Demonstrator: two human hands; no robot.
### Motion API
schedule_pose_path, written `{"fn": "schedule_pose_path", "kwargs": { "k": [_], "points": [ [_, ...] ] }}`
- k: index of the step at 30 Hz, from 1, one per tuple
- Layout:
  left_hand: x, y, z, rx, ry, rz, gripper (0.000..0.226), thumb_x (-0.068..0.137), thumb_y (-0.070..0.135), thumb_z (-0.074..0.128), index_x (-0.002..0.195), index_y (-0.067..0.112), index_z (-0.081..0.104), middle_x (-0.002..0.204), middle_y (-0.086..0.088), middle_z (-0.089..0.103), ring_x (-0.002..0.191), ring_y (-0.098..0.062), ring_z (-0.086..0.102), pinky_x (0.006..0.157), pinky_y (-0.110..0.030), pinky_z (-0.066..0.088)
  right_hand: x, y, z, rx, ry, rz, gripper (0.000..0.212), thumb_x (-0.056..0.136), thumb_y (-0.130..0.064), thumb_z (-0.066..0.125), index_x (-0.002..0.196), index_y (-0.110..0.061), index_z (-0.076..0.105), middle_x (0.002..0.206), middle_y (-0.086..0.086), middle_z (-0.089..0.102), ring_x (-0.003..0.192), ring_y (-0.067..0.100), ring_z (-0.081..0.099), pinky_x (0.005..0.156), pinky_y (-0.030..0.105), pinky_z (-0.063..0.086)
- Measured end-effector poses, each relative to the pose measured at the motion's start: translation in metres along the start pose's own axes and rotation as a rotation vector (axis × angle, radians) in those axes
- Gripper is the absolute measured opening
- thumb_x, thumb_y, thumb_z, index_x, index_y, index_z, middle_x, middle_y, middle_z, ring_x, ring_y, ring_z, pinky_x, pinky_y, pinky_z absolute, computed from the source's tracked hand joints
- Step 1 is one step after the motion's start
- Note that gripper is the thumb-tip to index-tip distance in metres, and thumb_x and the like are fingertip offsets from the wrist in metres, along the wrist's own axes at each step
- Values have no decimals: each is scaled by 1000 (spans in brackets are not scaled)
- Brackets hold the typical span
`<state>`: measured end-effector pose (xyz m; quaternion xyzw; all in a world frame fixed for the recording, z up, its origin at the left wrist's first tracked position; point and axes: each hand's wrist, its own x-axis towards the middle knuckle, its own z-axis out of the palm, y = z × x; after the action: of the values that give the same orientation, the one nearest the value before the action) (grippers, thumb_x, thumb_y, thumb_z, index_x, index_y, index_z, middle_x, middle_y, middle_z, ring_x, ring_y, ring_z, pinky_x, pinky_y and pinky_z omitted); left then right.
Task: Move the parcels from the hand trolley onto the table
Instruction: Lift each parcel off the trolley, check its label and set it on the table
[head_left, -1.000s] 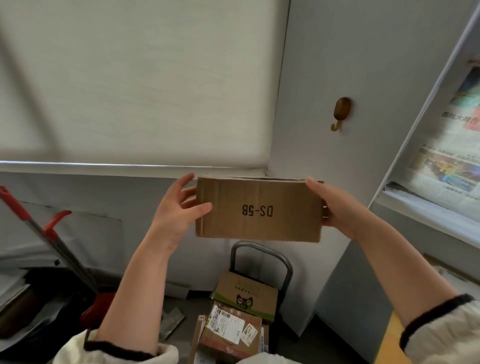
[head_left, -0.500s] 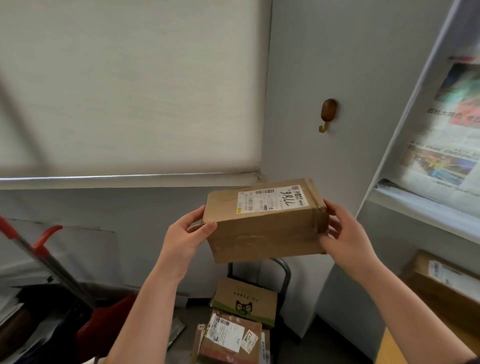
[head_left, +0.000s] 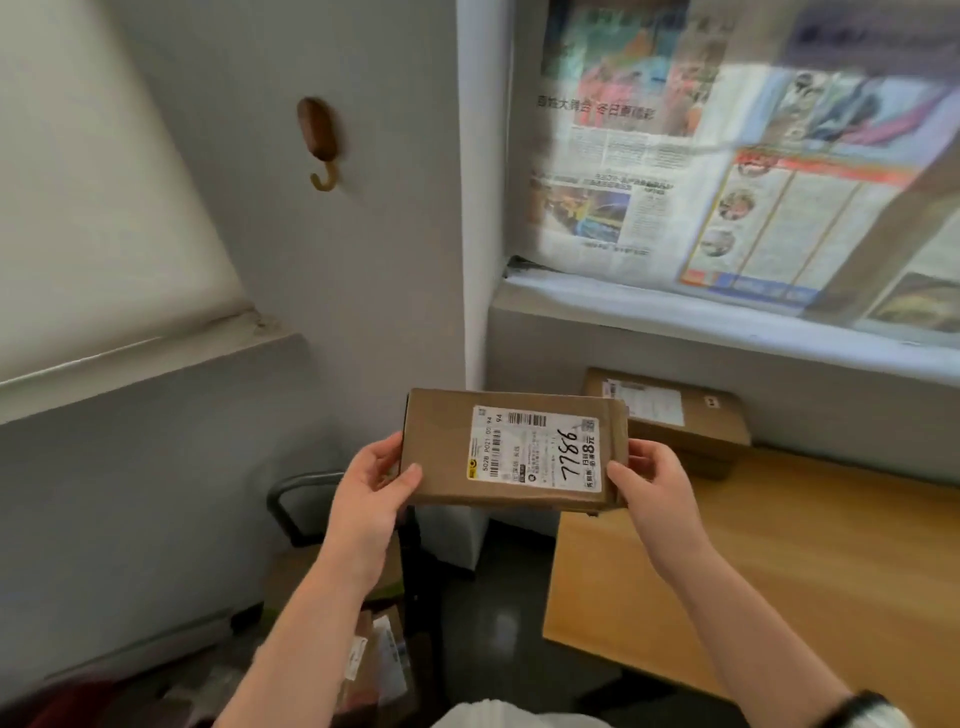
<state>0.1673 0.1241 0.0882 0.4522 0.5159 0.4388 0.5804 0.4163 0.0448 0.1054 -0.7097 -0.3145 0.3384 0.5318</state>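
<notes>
desk (head_left: 779, 571): pale wood, on the right, against a grey wall below a ledge hung with newspaper (head_left: 727, 182).
second parcel (head_left: 670, 415): lies at the desk's far left corner.
trolley (head_left: 291, 499): dark handle, low on the left.
parcel (head_left: 511, 449): in the air between trolley and desk, label up, long axis left to right.
left hand (head_left: 369, 488): fingers (head_left: 382, 449) grip the parcel's left end.
right hand (head_left: 654, 483): fingers grip its right end.

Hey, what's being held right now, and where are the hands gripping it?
A cardboard parcel with a white shipping label, held in the air by its two short ends: the left hand grips the left end, the right hand the right end.
</notes>
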Motion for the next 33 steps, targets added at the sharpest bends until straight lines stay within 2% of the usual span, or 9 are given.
{"fn": "schedule_pose_path", "kwargs": {
  "k": [3,6,10,15,18,21,26,29,33],
  "points": [
    [16,-22,56,30,-95,-114,33,88,12,62,113,32,55,115,5,64,105,-14,60,80,-29,52,22,23,-44,-16,84,122,22,90,-10,57,109,-18,49,102,2,62,93,16,62,64,23,52],
    [30,-39,107,70,-162,-179,33,89,14,63,114,34,53,118,4,61,108,-17,59,92,-40,51,47,42,-85,-58,115,230,24,90,-10,57,112,-16,48,105,4,59,96,19,60,69,27,52],
    [47,-54,161,131,-218,-268,46,91,18,61,133,29,43,126,2,56,114,-21,55,99,-49,45,85,67,-124,-91,114,337,25,90,-10,57,113,-15,47,99,0,57,88,14,58,67,28,51],
    [70,-73,203,152,-212,-301,41,92,11,58,131,22,50,123,1,60,103,-13,57,78,-32,51,125,96,-144,-105,102,460,21,90,-10,56,108,-14,46,92,-1,55,82,15,56,79,41,54],
    [77,-84,220,163,-185,-310,42,92,10,58,131,21,50,116,6,59,94,-3,56,65,-21,45,140,106,-150,-101,110,488,19,88,-8,57,103,-11,46,87,2,56,71,15,55,78,44,52],
    [82,-91,229,175,-171,-323,42,91,10,60,130,23,51,108,11,58,91,0,54,63,-19,43,150,113,-155,-112,110,499,21,87,-7,56,105,-10,46,83,1,55,68,16,54,75,44,52],
    [92,-98,234,208,-186,-340,37,89,11,63,119,31,54,102,17,59,92,-2,56,64,-20,45,161,122,-158,-97,110,507,21,85,-1,50,104,-10,46,81,3,55,64,17,52,65,38,47],
    [93,-102,236,207,-180,-356,33,88,10,64,110,33,55,106,12,60,98,-8,57,73,-29,51,164,128,-160,-112,104,505,23,86,-4,51,107,-10,46,90,1,54,72,17,54,66,37,48],
    [93,-106,238,193,-173,-379,34,88,8,62,116,26,54,111,7,60,102,-13,58,81,-35,54,167,133,-163,-142,83,494,24,87,-4,53,110,-11,47,93,1,55,80,19,58,64,34,52]
  ]
}}
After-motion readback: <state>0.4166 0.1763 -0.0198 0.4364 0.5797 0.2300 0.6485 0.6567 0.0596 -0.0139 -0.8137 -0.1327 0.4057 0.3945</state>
